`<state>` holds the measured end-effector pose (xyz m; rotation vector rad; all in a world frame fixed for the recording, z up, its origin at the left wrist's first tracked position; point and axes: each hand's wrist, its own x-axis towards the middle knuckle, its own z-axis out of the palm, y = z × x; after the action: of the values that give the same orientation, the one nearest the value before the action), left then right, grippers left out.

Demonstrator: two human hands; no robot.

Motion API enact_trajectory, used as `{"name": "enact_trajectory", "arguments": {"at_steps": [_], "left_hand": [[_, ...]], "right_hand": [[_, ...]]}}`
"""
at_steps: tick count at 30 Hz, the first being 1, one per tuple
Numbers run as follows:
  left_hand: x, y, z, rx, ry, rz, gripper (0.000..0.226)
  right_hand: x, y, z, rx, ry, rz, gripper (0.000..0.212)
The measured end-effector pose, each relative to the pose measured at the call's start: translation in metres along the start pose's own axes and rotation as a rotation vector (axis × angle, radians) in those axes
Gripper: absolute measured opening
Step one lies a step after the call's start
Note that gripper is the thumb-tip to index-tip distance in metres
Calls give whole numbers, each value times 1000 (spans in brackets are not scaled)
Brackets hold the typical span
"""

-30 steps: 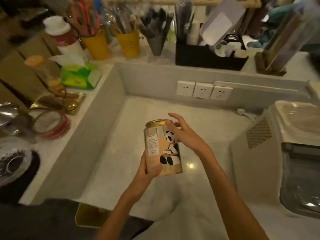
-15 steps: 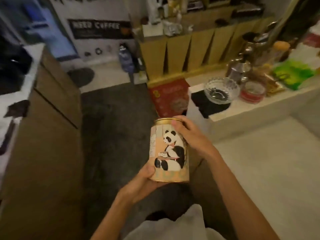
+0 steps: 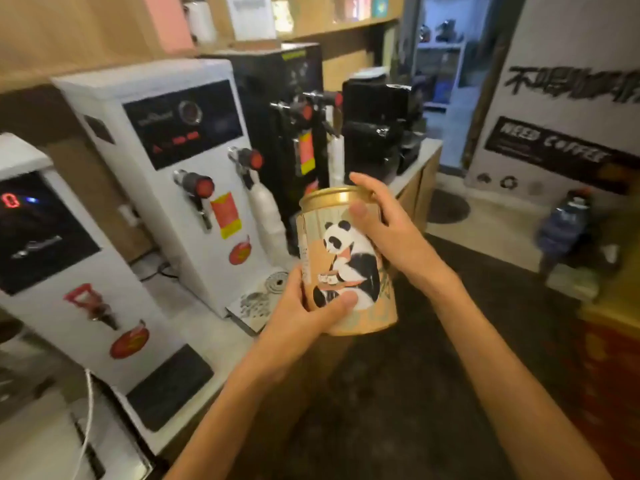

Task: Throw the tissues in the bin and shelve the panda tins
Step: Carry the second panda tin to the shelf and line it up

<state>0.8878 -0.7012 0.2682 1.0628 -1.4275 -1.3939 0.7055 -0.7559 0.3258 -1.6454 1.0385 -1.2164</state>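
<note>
A person holds one panda tin (image 3: pixel 346 261) in mid-air with both hands, in front of the body and just off the near right edge of the desk (image 3: pixel 221 337). The tin is close to upright, leaning a little, with its gold lid (image 3: pixel 332 197) on top and the panda picture facing the camera.

The left hand (image 3: pixel 298 317) cups the tin's lower left side and bottom rim; its grip is closed on the tin, the thumb pressed across the front near the panda's feet. The right hand (image 3: pixel 388 226) wraps the upper right side, its grip also closed on the tin, with the thumb on the front just under the lid and the fingers curled over the lid's far edge.

On the desk to the left stand two white dispensing machines (image 3: pixel 166 174) with dark panels and red-tipped taps. Behind them are a black machine (image 3: pixel 287 109) and a black grinder-like unit (image 3: pixel 377 126) near the desk's far right corner. A wooden shelf (image 3: pixel 311 26) runs along the wall above. To the right, across a dark floor (image 3: pixel 398 393), a white board reads "NEED COFFEE" (image 3: pixel 554 147).
</note>
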Motion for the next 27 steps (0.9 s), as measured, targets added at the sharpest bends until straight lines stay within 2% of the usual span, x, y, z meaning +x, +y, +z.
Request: {"name": "enact_trajectory", "arguments": {"at_steps": [3, 6, 8, 10, 12, 13, 15, 17, 24, 27], "left_hand": [[55, 73, -76, 55, 190, 196, 85], [100, 152, -150, 226, 394, 382, 86], [121, 191, -194, 306, 489, 432, 86], [139, 223, -233, 381, 556, 445, 85], [156, 245, -271, 442, 614, 449, 82], [164, 253, -289, 456, 639, 446, 79], [176, 265, -323, 498, 689, 429, 75], [185, 275, -360, 544, 733, 390, 81], [210, 294, -459, 650, 764, 308, 89], [230, 297, -492, 714, 805, 282, 98]], "right_hand": [[113, -62, 32, -10, -168, -242, 79], [216, -121, 69, 27, -290, -434, 82], [272, -150, 93, 74, -346, -531, 80], [321, -173, 118, 136, -428, -579, 70], [368, -186, 141, 171, -511, -654, 44], [390, -191, 154, 200, -546, -674, 44], [430, -199, 181, 261, -572, -666, 78], [466, -205, 213, 273, -589, -673, 96], [550, -202, 300, 384, -504, -670, 79], [584, -203, 320, 394, -571, -586, 89]]}}
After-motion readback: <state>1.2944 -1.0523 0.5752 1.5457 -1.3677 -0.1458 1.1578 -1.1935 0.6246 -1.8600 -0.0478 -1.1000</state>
